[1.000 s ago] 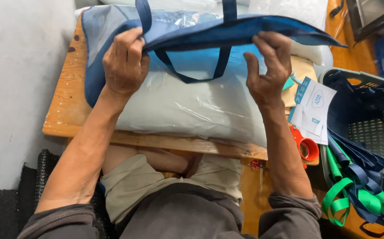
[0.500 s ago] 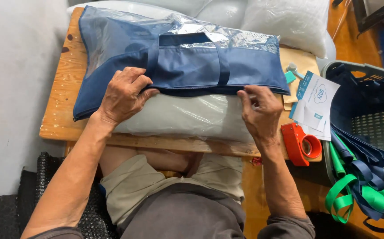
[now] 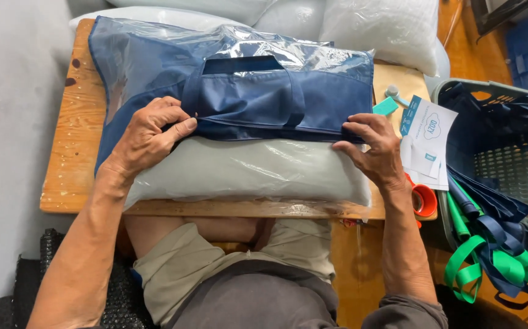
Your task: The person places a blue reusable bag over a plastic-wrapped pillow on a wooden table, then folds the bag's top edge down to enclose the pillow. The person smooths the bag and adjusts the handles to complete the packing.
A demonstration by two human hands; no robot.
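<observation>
Navy carry bag, of blue fabric with a clear plastic upper panel and two dark handle straps, lies flat on a wooden table, its open lower edge drawn over a plastic-wrapped grey pillow. I see my left hand with its fingers curled, pinching the bag's lower hem near the left strap; my right hand has thumb and fingers pressed together on the hem's right corner. Behind the bag, more white pillows in clear wrap are stacked at the table's far edge. To the right lie a tan envelope, a small teal block, and white printed leaflets with blue and teal marks. An orange tape dispenser sits just beside my right wrist. A grey plastic basket holds navy fabric, with green and blue straps trailing below it.
</observation>
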